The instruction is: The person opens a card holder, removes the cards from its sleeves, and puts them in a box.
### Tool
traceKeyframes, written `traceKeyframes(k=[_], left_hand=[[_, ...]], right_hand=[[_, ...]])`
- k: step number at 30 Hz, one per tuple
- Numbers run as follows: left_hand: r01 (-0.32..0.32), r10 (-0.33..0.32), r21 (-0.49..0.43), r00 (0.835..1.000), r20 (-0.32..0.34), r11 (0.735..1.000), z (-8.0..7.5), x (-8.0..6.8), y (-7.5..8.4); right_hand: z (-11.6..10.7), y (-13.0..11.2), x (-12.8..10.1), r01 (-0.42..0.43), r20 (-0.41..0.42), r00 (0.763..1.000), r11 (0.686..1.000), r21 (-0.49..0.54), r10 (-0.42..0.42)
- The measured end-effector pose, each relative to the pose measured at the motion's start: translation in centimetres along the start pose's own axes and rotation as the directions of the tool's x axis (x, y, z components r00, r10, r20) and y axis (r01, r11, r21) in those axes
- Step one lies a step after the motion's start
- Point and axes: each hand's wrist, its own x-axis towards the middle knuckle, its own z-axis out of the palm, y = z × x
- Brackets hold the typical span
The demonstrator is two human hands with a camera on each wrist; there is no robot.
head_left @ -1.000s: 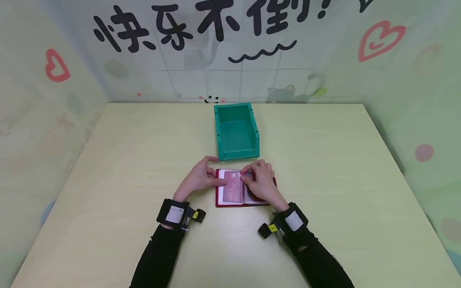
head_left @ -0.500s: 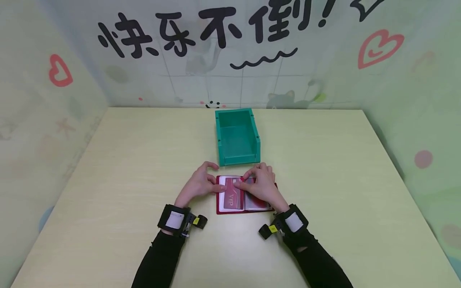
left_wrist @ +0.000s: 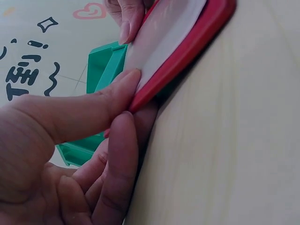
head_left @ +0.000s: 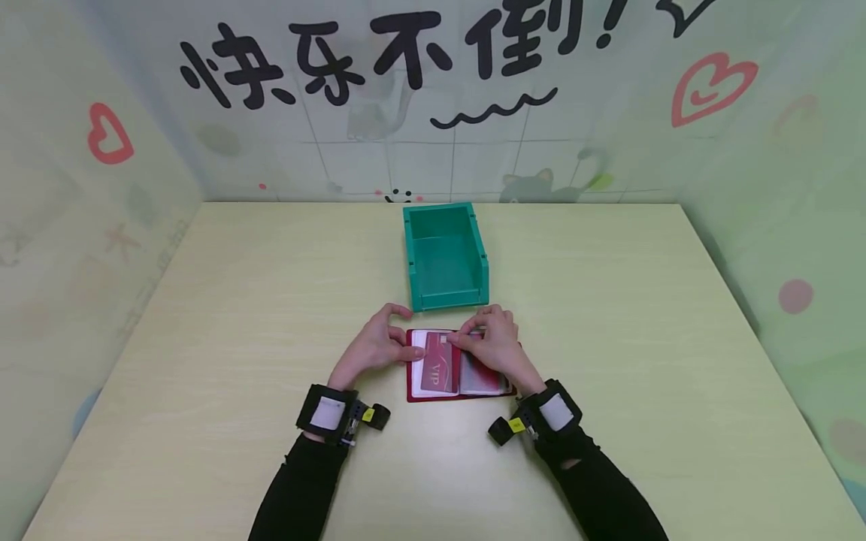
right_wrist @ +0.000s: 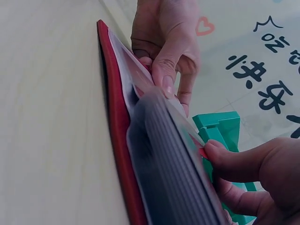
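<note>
— On the table [head_left: 609, 338], near the middle, what lies under the hands?

— An open red card holder [head_left: 457, 393], flat on the wood, with clear sleeves [head_left: 482, 376] fanned across its right half. A pink card [head_left: 438, 370] marked VIP sits on the left page.

— What is the left hand doing?

— The left hand [head_left: 374, 347] rests at the holder's left edge. From the left wrist view its thumb [left_wrist: 89, 112] presses on top of the edge and the index finger [left_wrist: 123, 159] lies curled beneath it, so it pinches the cover [left_wrist: 187, 51] between them.

— And the right hand?

— The right hand [head_left: 498, 349] lies over the holder's right half, fingers bent. Its thumb [right_wrist: 234, 164] and fingertips meet at the far end of the card, near the far edge of the holder, and pinch there. The right wrist view shows the stack of sleeves [right_wrist: 183, 187] edge-on, blurred, with the thumb tip touching a small red corner at its far end. Whether that corner is the card itself or a sleeve edge, I cannot tell from that view.

— Anything else nearby?

— A green bin [head_left: 445, 255] stands just beyond the holder, on the far side, its low open end facing the hands. Black wrist straps [head_left: 329, 409] sit on both forearms, above dark sleeves. Behind the table the wall [head_left: 271, 150] carries black lettering and red hearts.
</note>
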Motion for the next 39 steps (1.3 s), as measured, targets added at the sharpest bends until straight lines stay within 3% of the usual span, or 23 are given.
traceKeyframes(k=[18,28,32,39], left_hand=[[0.013,-0.013,-0.02,1.0,0.008,1.0,-0.1,-0.1,0.0],[0.011,-0.011,-0.022,1.0,0.008,1.0,-0.2,0.1,-0.1],[0.008,-0.008,-0.03,1.0,0.018,1.0,-0.2,0.0,-0.1],[0.006,-0.005,-0.04,0.999,0.037,0.999,-0.2,0.0,0.0]], right_hand=[[-1.6,-0.1,0.3,-0.056,0.098,0.994,0.998,0.02,0.054],[-3.6,0.5,0.3,-0.005,0.202,0.979,0.999,0.045,-0.004],[-4.5,0.6,0.3,0.024,0.241,0.97,1.0,-0.002,-0.023],[-5.8,0.1,0.3,0.132,0.24,0.965,0.988,-0.079,-0.11]])
